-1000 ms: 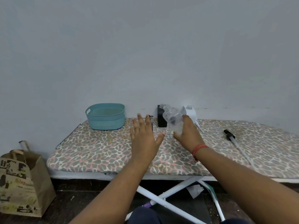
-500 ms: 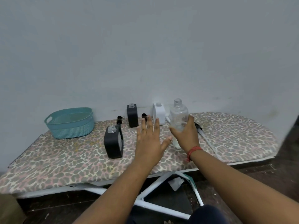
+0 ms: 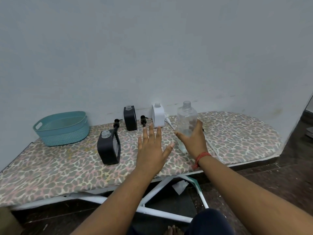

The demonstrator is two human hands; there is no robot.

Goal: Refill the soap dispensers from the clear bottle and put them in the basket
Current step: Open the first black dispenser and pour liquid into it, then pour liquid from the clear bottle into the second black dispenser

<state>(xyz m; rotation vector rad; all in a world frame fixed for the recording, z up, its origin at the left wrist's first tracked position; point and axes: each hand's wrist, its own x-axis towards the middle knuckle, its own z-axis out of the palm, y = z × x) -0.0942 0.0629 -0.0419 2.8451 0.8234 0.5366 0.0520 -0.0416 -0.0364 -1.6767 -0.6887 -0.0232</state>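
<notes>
**Refill station: bottle in hand, three dispensers uncapped**

- Ironing board [image 3: 237,133], leopard-print cover: work surface; soft, so pour slowly and keep each dispenser seated flat.
- Basket [image 3: 61,128], teal, far left of board: final destination, nothing visible inside.
- Near black dispenser [image 3: 109,148], cap off, upright: closest target, left of both hands.
- Clear bottle [image 3: 186,121], uncapped, upright, near-empty by the look of it, though the liquid level is hard to read.
- Far black dispenser [image 3: 130,117] and white dispenser [image 3: 158,116], both open-necked, by the wall.
- Right hand [image 3: 194,141]: wrapped around the bottle's lower half. Tilt mouth to neck before pouring.
- Left hand [image 3: 152,150]: fingers spread wide, holding nothing, hovering over the board; best used to steady the dispenser.
- Pump heads [image 3: 116,123], black, loose beside the far dispensers.
</notes>
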